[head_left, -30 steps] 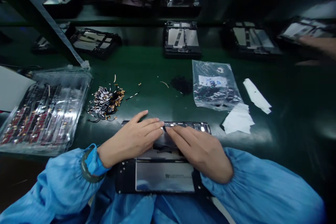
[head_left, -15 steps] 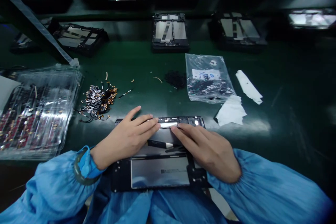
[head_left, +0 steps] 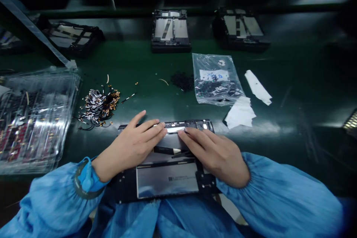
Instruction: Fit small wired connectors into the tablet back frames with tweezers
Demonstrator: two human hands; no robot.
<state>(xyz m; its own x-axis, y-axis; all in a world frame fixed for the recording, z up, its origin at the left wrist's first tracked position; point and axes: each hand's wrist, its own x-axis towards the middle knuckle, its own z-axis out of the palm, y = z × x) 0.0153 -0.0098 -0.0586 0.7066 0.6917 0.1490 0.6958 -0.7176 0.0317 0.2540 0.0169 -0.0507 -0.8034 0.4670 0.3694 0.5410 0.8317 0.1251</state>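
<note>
An opened tablet (head_left: 122,187), its black frame and silver battery panel (head_left: 167,180) showing, lies in front of my body. My left hand (head_left: 136,141) rests on its far left part, fingers stretched and thumb apart. Its fingertips touch the far edge beside a shiny white strip (head_left: 175,129). At the strip's right end, my right hand (head_left: 219,150) has its fingers bent and pressed together; whatever is in them is hidden. A dark, pointed piece (head_left: 182,154) shows below that hand, and I cannot tell whether the hand holds it.
A pile of small cables (head_left: 99,106) lies left, beside stacked clear trays (head_left: 36,119). Beyond the tablet are black bits (head_left: 182,81), a clear plastic bag (head_left: 217,78) and white paper pieces (head_left: 241,113). Stacks of tablet frames (head_left: 171,31) stand at the back of the green table.
The whole view has shifted slightly, so things sit a little further left and higher. Both hands keep nearly the same places on the tablet.
</note>
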